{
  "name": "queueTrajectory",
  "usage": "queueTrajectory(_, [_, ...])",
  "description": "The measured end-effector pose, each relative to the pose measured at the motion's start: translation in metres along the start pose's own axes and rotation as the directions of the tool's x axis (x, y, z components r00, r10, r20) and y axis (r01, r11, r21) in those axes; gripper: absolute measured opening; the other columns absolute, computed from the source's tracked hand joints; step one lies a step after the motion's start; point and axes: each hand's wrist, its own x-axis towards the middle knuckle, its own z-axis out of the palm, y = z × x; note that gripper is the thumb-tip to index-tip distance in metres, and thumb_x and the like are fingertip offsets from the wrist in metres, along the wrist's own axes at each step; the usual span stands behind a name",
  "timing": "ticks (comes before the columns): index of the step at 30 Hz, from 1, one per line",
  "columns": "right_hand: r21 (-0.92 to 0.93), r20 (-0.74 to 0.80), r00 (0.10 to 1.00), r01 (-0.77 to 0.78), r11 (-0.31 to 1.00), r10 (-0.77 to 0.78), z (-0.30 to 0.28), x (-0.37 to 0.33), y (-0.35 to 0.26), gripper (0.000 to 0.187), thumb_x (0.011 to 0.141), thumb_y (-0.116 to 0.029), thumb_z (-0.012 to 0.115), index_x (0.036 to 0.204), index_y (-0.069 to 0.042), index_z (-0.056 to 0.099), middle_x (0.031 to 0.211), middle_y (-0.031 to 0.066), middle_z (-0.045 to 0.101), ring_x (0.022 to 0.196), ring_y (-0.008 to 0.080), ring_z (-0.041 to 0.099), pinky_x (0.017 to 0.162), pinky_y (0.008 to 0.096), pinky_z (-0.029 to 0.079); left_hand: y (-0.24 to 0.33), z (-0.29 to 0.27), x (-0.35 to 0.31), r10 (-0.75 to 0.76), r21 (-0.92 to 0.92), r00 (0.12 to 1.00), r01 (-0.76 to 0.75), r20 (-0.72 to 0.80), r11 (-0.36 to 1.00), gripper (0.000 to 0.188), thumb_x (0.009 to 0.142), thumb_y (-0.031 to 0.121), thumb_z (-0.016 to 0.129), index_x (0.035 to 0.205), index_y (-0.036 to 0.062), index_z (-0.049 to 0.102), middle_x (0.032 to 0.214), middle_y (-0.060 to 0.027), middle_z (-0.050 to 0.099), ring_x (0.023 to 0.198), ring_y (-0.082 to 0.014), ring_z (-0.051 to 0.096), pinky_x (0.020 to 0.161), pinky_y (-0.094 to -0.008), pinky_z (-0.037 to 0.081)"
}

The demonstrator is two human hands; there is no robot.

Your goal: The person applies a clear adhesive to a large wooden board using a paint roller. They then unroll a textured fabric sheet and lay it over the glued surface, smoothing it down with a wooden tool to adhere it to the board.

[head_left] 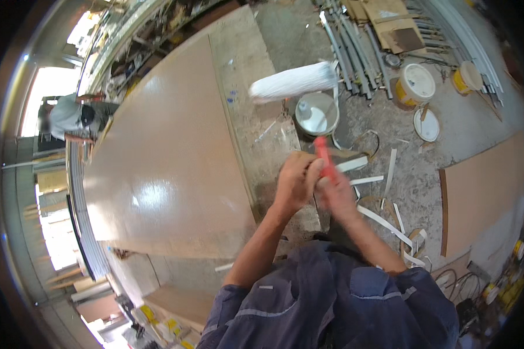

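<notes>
A paint roller with a fluffy white sleeve (294, 82) and a red handle (325, 157) is raised over the table's right edge. My left hand (296, 179) is closed at the handle, its fingers bent against it. Lower on the handle, my right hand (336, 195) is closed too, somewhat smeared by motion. Just beyond my hands stands a bucket (301, 127) with white liquid in it, partly beneath the roller. To the left a large brown panel (174, 134) lies on the table, with a wet-looking shine in places.
White strips (384, 221) litter the floor at right. Lidded tubs (416, 84), a loose lid (427, 125) and a stack of metal tubes (355, 52) lie farther off. Another brown panel (483, 186) is at far right. Another person (70, 119) stands beyond the table's left side.
</notes>
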Motion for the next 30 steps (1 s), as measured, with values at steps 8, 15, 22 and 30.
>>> queueTrajectory(8, [-0.247,-0.179,0.973,-0.190,0.950,0.148,-0.178,0.133,0.085,0.017,0.087,-0.016,0.058,0.099,-0.004,0.055,0.062,-0.0005,0.050,0.044,0.0078,0.045,0.040,0.0241,0.035,-0.039,0.032,-0.122,-0.584,0.225,0.804,0.552,0.112,0.803,0.021,0.085,0.020,0.069,0.087,0.0018,0.059,0.085,-0.0156,0.057,0.081,-0.0343,0.057,0.072,-0.0418,0.047])
queueTrajectory(15, [-0.476,-0.163,0.962,-0.270,0.837,0.218,-0.225,0.270,0.203,0.018,0.087,-0.021,0.060,0.092,-0.005,0.055,0.059,-0.0005,0.050,0.043,0.0098,0.044,0.037,0.0277,0.034,-0.076,0.033,-0.152,-0.688,0.402,0.724,0.615,0.053,0.678,0.033,0.073,0.029,0.080,0.077,0.0049,0.058,0.078,-0.0115,0.056,0.080,-0.0320,0.057,0.070,-0.0405,0.047])
queueTrajectory(22, [-0.809,-0.057,0.998,-0.059,0.585,0.022,-0.232,0.341,0.288,0.035,0.086,-0.030,0.062,0.101,0.001,0.059,0.068,0.0092,0.060,0.055,0.0211,0.058,0.051,0.0370,0.046,-0.082,0.026,-0.149,-0.690,0.334,0.724,0.645,0.019,0.687,0.038,0.068,0.029,0.084,0.071,0.0042,0.056,0.072,-0.0100,0.053,0.068,-0.0298,0.058,0.059,-0.0400,0.046])
queueTrajectory(30, [-0.812,0.165,0.450,0.567,-0.138,0.877,-0.321,0.220,0.386,0.033,0.086,-0.026,0.062,0.104,0.001,0.065,0.094,0.0211,0.068,0.084,0.0354,0.068,0.072,0.0469,0.055,-0.087,0.014,-0.162,-0.622,0.257,0.783,0.596,0.027,0.761,0.037,0.074,0.033,0.078,0.073,0.0050,0.054,0.076,-0.0107,0.055,0.075,-0.0317,0.058,0.064,-0.0417,0.047])
